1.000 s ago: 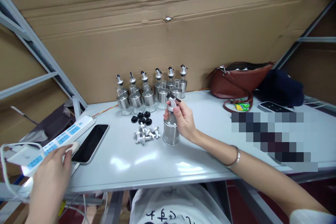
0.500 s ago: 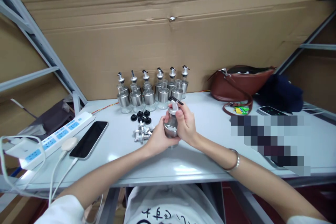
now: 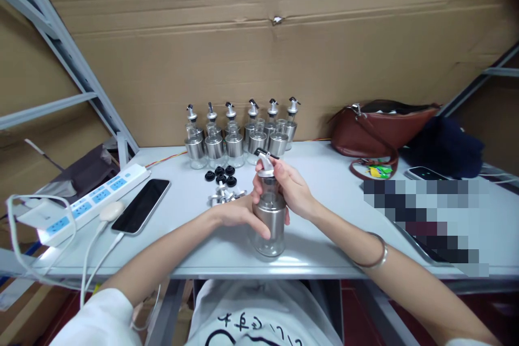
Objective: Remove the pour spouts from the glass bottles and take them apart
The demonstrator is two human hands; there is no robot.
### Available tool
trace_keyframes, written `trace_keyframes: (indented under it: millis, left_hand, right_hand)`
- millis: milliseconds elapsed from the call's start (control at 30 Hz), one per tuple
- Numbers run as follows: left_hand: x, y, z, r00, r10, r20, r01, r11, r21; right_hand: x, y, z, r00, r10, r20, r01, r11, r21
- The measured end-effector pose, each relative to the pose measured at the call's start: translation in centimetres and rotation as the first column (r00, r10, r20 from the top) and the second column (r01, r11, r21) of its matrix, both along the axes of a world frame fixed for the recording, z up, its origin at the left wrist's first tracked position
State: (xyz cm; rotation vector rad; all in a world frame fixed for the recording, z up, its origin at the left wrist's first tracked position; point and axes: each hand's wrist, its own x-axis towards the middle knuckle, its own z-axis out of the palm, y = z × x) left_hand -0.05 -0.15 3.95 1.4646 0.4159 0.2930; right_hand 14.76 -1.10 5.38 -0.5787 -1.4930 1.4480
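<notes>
A glass oil bottle [image 3: 271, 227] with a steel band stands near the front edge of the table, topped by a silver pour spout [image 3: 266, 166] with a black flap. My left hand [image 3: 243, 213] is wrapped round the bottle's body, thumb across the steel band. The fingers of my right hand [image 3: 292, 186] grip the spout at the neck. Just behind my left wrist lie silver spout parts [image 3: 225, 193] in a small heap, with several black stoppers [image 3: 220, 174] beyond them.
Behind stand a row of open bottles [image 3: 214, 147] and a row with spouts [image 3: 292, 113]. At left are a power strip [image 3: 91, 203] and a phone [image 3: 141, 206]. A brown handbag [image 3: 377, 130] and a dark cap [image 3: 446, 146] lie at right.
The bottle in my hands has come lower and closer to me, and it now shows upright down to its glass base. Both hands have stayed on it.
</notes>
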Motion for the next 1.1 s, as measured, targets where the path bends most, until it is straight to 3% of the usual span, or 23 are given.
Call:
trace_keyframes:
  millis: [133,267,367,500,567,633,767,833,933,1100]
  left_hand:
    - [-0.1,-0.3,-0.5,0.996,0.093,-0.006,-0.093,0.995,0.019]
    - [-0.5,-0.2,-0.7,1.000,0.030,0.009,-0.030,0.999,0.028]
    - [-0.8,0.1,-0.5,0.998,-0.055,0.024,0.055,0.998,-0.024]
    - [-0.9,0.1,-0.5,1.000,0.014,0.002,-0.014,1.000,-0.008]
    - [-0.9,0.0,-0.6,0.999,0.035,-0.009,-0.035,0.999,0.000]
    - [-0.8,-0.1,-0.8,1.000,0.030,-0.004,-0.030,1.000,0.003]
    - [-0.5,-0.3,-1.1,0.999,0.051,0.003,-0.051,0.999,-0.012]
    - [-0.4,-0.4,-1.2,0.998,0.068,0.016,-0.067,0.997,-0.036]
    - [-0.2,-0.5,-1.3,0.997,0.064,0.045,-0.062,0.997,-0.053]
    - [0.1,-0.6,-1.5,0.992,0.120,0.038,-0.121,0.992,0.029]
  right_hand:
    - [-0.2,-0.4,-0.1,1.000,0.006,-0.016,-0.006,1.000,0.010]
    - [-0.5,-1.0,-0.5,0.996,-0.087,-0.004,0.086,0.964,0.251]
    - [-0.4,-1.3,-0.7,0.982,-0.184,0.040,0.143,0.865,0.482]
    - [0.1,-1.2,-0.8,0.946,-0.319,0.060,0.172,0.649,0.741]
    - [0.3,-1.0,-0.8,0.927,-0.370,0.055,0.188,0.586,0.788]
    - [0.4,-1.0,-0.7,0.926,-0.372,0.062,0.203,0.630,0.750]
    - [0.3,-1.2,-0.4,0.973,-0.205,0.101,0.133,0.866,0.483]
    - [0.2,-1.3,0.0,0.985,-0.135,0.104,0.092,0.935,0.344]
    - [0.2,-1.4,0.6,0.989,-0.100,0.112,0.072,0.971,0.226]
    - [0.2,-1.6,1.8,0.982,-0.068,0.177,0.036,0.983,0.177]
